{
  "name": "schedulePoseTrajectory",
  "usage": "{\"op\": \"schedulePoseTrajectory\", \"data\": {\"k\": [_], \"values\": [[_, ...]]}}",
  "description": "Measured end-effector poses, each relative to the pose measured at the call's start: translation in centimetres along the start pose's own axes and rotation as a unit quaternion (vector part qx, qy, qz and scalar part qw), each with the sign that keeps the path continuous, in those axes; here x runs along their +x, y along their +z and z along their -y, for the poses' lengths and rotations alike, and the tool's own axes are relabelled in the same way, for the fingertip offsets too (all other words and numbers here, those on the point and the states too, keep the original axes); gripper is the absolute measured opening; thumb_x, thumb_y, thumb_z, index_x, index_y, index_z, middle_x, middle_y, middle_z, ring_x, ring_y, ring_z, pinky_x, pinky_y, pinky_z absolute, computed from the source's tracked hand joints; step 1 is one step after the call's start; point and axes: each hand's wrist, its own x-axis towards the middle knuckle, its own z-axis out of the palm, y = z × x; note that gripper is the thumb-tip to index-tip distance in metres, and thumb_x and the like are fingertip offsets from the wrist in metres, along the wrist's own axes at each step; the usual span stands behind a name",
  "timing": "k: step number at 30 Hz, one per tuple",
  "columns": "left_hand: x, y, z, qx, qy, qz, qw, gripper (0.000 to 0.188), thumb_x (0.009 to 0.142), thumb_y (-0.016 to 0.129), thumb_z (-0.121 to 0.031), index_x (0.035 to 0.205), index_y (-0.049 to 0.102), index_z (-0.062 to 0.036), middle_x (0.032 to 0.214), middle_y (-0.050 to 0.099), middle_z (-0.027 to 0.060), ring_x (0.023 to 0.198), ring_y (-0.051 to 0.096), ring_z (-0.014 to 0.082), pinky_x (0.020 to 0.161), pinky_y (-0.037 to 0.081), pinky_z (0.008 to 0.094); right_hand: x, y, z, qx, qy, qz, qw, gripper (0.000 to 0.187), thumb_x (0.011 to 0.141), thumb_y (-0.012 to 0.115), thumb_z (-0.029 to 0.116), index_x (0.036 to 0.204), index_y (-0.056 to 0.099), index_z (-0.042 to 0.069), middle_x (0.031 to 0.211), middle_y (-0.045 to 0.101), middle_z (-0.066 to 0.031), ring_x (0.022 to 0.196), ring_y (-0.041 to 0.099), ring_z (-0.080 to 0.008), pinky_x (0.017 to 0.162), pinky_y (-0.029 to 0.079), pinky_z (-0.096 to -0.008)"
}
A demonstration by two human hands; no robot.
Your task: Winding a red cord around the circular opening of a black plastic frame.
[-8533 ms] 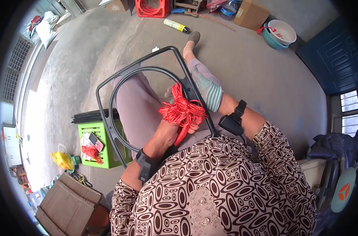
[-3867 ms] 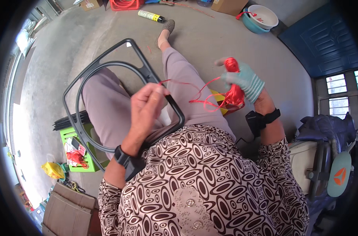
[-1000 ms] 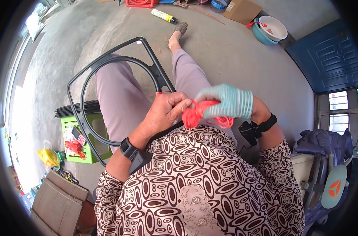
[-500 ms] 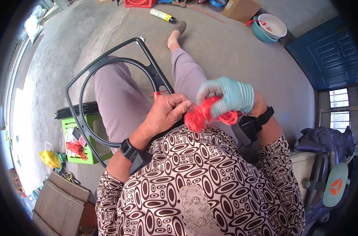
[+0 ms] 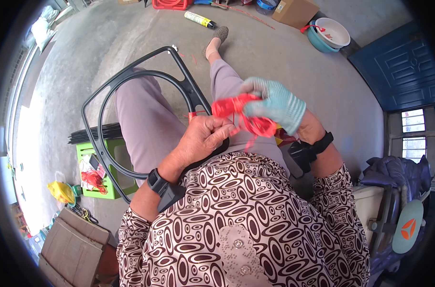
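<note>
My bare left hand (image 5: pixel 203 137) is closed on a corner of a black plastic frame (image 5: pixel 191 91), with the thumb pressed against the fingers. The frame has a rounded inner ring and lies over my left thigh. Red cord is wound on its bar just beyond my left hand. My right hand (image 5: pixel 277 106), in a pale blue striped glove, is closed around a loose bundle of red cord (image 5: pixel 260 126), blurred by motion. The bundle hangs beside my left thumb, and a strand seems to run between the two hands.
At the left stands a green stool (image 5: pixel 114 186) bearing black strips (image 5: pixel 95 134), red cord and a phone-like object. A cardboard box (image 5: pixel 74 239) sits lower left. Ahead on the floor lies a yellow can (image 5: pixel 199 19); basins (image 5: pixel 333 32) stand far right, near a blue door (image 5: pixel 399 64).
My right hand has moved slightly up with the cord bundle, which has swung over to the upper side of my left thumb. My left hand and the frame stay nearly still.
</note>
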Motion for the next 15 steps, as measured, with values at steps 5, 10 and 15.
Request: {"op": "schedulePoseTrajectory", "data": {"k": [5,10,15], "values": [[-0.3,-0.6,-0.3,-0.004,-0.096,-0.003,0.995,0.02,0.091,0.056,-0.016,0.084,0.063,0.0013,0.07,0.057,-0.001,0.064,0.046,0.005,0.058,0.04,0.0217,0.9,-0.3,1.3,-0.539,0.144,0.103,0.823,0.032,0.071,0.073,0.016,0.098,0.061,0.002,0.081,0.066,-0.007,0.077,0.061,-0.0124,0.073,0.049,-0.0265],[-0.2,0.2,0.6,-0.024,-0.034,-0.025,0.999,0.018,0.091,0.056,-0.013,0.081,0.062,0.001,0.056,0.044,-0.005,0.05,0.036,0.0015,0.045,0.031,0.02,-0.9,-1.3,-0.3,-0.15,-0.024,0.266,0.952,0.029,0.071,0.068,0.015,0.096,0.061,0.003,0.084,0.065,-0.0056,0.078,0.061,-0.0127,0.074,0.049,-0.0263],[-0.1,-0.2,-0.2,-0.021,-0.096,0.003,0.995,0.021,0.091,0.058,-0.017,0.082,0.063,0.0015,0.066,0.056,-0.0025,0.063,0.047,0.0038,0.057,0.04,0.021,0.7,-0.9,-1.6,-0.121,0.004,-0.077,0.99,0.033,0.071,0.069,0.017,0.1,0.059,0.003,0.085,0.066,-0.0067,0.08,0.062,-0.0144,0.074,0.049,-0.0278]]}}
